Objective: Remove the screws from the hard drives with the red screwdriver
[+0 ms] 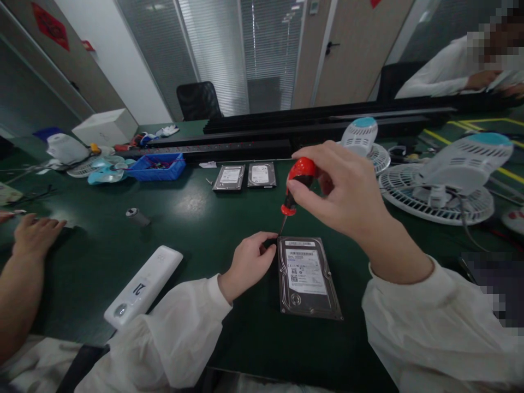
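Observation:
A hard disk drive with a white label lies flat on the green table. My right hand grips a red and black screwdriver from above. The tool leans slightly, its tip down at the drive's far left corner. At that same corner my left hand has index finger and thumb drawn close together beside the tip. What lies between those fingertips is too small and hidden to make out.
Two more hard drives lie farther back, near a blue bin. A white power bank and a small grey cylinder are on the left. White fans stand right. Another person's hand rests far left.

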Motion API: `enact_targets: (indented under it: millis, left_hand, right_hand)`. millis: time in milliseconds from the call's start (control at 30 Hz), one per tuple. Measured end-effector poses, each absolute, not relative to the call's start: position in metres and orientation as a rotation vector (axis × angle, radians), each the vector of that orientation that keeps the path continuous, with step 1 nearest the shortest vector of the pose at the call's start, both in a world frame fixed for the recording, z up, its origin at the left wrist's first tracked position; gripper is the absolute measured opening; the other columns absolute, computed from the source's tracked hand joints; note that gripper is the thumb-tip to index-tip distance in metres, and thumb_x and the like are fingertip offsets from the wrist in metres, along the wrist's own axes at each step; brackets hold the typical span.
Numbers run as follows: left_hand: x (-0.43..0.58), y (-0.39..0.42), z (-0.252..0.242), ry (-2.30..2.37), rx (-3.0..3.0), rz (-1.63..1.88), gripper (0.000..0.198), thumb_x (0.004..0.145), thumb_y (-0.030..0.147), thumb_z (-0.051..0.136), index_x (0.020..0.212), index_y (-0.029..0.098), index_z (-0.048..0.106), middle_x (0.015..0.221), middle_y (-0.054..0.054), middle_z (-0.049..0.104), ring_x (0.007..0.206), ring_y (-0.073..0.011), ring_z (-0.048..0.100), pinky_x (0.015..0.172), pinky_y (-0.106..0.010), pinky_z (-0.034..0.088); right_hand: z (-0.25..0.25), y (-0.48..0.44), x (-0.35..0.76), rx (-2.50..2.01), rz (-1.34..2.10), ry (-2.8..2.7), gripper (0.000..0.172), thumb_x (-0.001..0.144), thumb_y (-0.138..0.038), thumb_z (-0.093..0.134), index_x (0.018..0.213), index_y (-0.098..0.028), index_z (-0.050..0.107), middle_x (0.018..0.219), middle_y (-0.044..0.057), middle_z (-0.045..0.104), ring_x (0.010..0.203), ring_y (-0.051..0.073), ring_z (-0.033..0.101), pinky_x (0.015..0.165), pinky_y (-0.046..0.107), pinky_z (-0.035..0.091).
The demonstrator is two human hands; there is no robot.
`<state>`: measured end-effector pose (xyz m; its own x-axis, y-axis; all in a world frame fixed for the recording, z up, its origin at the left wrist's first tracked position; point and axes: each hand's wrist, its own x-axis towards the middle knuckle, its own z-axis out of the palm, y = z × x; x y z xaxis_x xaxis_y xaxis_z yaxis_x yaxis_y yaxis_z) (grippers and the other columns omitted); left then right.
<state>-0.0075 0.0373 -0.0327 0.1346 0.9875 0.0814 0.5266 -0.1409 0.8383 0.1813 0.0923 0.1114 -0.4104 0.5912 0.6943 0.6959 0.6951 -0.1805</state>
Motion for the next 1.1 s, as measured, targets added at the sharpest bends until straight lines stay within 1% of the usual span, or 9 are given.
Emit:
enact_targets:
  millis: [67, 133, 233, 333, 467, 600, 767, 967, 1100]
  left_hand:
    - [-0.007, 0.037, -0.031, 1.477, 1.766, 0.886, 0.029, 0.094, 0.022, 0.059, 0.120, 0.022, 0.073, 0.110, -0.004, 0.078, 0.078, -0.0183, 0.072, 0.072, -0.031, 0.060]
    - [-0.006, 0.037, -0.030, 1.486, 1.778, 0.883, 0.029, 0.094, 0.022, 0.059, 0.119, 0.022, 0.073, 0.111, -0.004, 0.078, 0.079, -0.0186, 0.072, 0.074, -0.032, 0.060]
    - [-0.006, 0.037, -0.030, 1.496, 1.776, 0.883, 0.029, 0.094, 0.021, 0.059, 0.119, 0.022, 0.074, 0.109, -0.004, 0.078, 0.080, -0.0190, 0.072, 0.074, -0.032, 0.060]
    - [-0.006, 0.037, -0.029, 1.505, 1.764, 0.880, 0.029, 0.093, 0.021, 0.059, 0.119, 0.022, 0.074, 0.107, -0.004, 0.078, 0.079, -0.0187, 0.072, 0.070, -0.030, 0.059]
    - [-0.006, 0.036, -0.027, 1.509, 1.761, 0.861, 0.030, 0.093, 0.022, 0.059, 0.119, 0.021, 0.074, 0.104, -0.004, 0.078, 0.075, -0.0182, 0.070, 0.067, -0.030, 0.058]
    - [-0.007, 0.037, -0.029, 1.496, 1.748, 0.868, 0.030, 0.093, 0.022, 0.059, 0.120, 0.021, 0.073, 0.107, -0.005, 0.078, 0.078, -0.0186, 0.071, 0.070, -0.031, 0.060]
    - [-0.007, 0.038, -0.035, 1.477, 1.733, 0.889, 0.030, 0.094, 0.022, 0.058, 0.120, 0.022, 0.073, 0.110, -0.005, 0.078, 0.080, -0.0189, 0.072, 0.073, -0.032, 0.061]
    - [-0.008, 0.038, -0.037, 1.453, 1.727, 0.908, 0.029, 0.094, 0.021, 0.058, 0.119, 0.023, 0.074, 0.111, -0.004, 0.078, 0.081, -0.0185, 0.072, 0.074, -0.031, 0.062]
    - [-0.009, 0.039, -0.038, 1.445, 1.735, 0.916, 0.029, 0.094, 0.021, 0.058, 0.118, 0.022, 0.074, 0.112, -0.005, 0.077, 0.081, -0.0187, 0.072, 0.074, -0.032, 0.062]
  right_hand:
    - [0.118, 0.093, 0.180, -1.044, -0.192, -2.139, 0.039, 0.090, -0.056, 0.064, 0.101, -0.018, 0.067, 0.076, 0.005, 0.064, 0.060, 0.017, 0.053, 0.058, 0.035, 0.040]
    - [0.123, 0.094, 0.180, -1.037, -0.147, -2.149, 0.036, 0.089, -0.052, 0.067, 0.099, -0.018, 0.069, 0.069, 0.003, 0.062, 0.057, 0.016, 0.052, 0.057, 0.034, 0.039]
    - [0.129, 0.094, 0.183, -0.959, -0.074, -2.246, 0.033, 0.087, -0.034, 0.067, 0.116, -0.019, 0.070, 0.084, 0.005, 0.071, 0.068, 0.020, 0.061, 0.066, 0.036, 0.046]
    - [0.132, 0.093, 0.183, -1.040, -0.146, -2.274, 0.040, 0.089, -0.039, 0.065, 0.123, -0.018, 0.069, 0.101, 0.011, 0.074, 0.084, 0.028, 0.067, 0.075, 0.042, 0.049]
    - [0.134, 0.088, 0.181, -1.096, -0.194, -2.220, 0.034, 0.093, -0.045, 0.063, 0.111, -0.017, 0.073, 0.098, 0.013, 0.073, 0.086, 0.030, 0.067, 0.075, 0.044, 0.049]
    - [0.135, 0.085, 0.182, -0.958, -0.133, -2.320, 0.041, 0.094, -0.028, 0.055, 0.132, -0.016, 0.067, 0.103, 0.012, 0.071, 0.089, 0.026, 0.066, 0.074, 0.040, 0.049]
    - [0.129, 0.087, 0.179, -0.883, -0.124, -2.345, 0.049, 0.097, -0.038, 0.057, 0.139, -0.014, 0.061, 0.114, 0.014, 0.070, 0.098, 0.028, 0.066, 0.076, 0.039, 0.051]
    - [0.120, 0.090, 0.173, -0.731, 0.013, -2.354, 0.058, 0.096, -0.026, 0.051, 0.153, -0.016, 0.043, 0.129, 0.014, 0.068, 0.101, 0.025, 0.066, 0.084, 0.041, 0.053]
    - [0.122, 0.087, 0.171, -0.852, -0.092, -2.344, 0.053, 0.097, -0.046, 0.056, 0.139, -0.014, 0.058, 0.121, 0.015, 0.068, 0.096, 0.027, 0.066, 0.072, 0.037, 0.051]
